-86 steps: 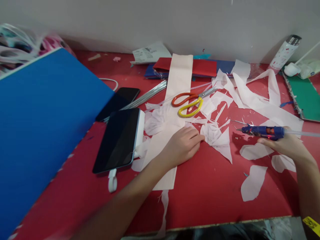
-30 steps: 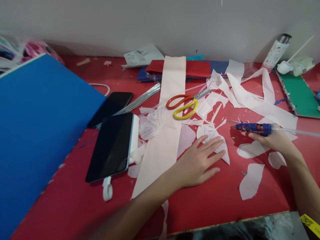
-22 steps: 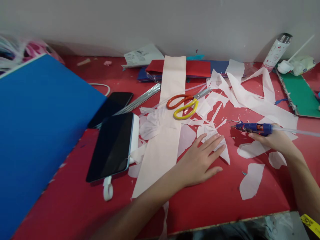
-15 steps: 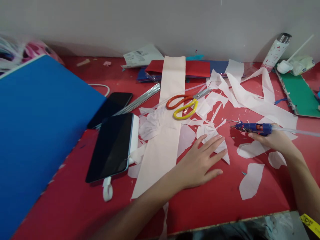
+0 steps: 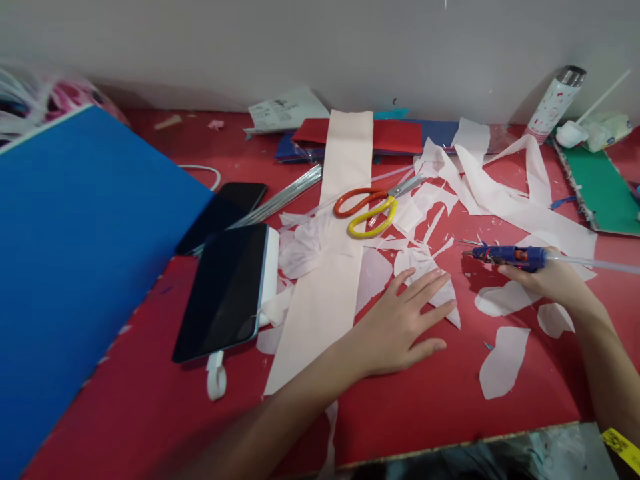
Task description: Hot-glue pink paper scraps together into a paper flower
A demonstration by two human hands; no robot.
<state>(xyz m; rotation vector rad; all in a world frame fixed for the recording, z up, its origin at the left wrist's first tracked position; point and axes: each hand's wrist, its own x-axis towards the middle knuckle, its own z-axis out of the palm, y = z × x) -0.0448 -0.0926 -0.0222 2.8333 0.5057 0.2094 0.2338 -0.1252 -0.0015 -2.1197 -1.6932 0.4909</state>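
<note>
My left hand point(image 5: 400, 330) lies spread on the red table point(image 5: 425, 413), its fingertips over a pale pleated paper piece point(image 5: 423, 263). On the right, my right hand point(image 5: 555, 277) is wrapped round a blue glue gun point(image 5: 513, 257), whose nozzle points left. A clear glue stick comes out of its back end. Below the gun lie cut petal-shaped pieces point(image 5: 503, 363). Scissors point(image 5: 373, 212) with one red and one yellow handle rest partly on a long pale strip point(image 5: 320, 313), left of my left hand.
A large blue board point(image 5: 90, 267) covers the left side. Near it lie a tablet point(image 5: 223, 293), a phone point(image 5: 225, 213) and thin silvery sticks point(image 5: 285, 197). A white bottle point(image 5: 556, 103) and a green board point(image 5: 603, 187) are at the back right.
</note>
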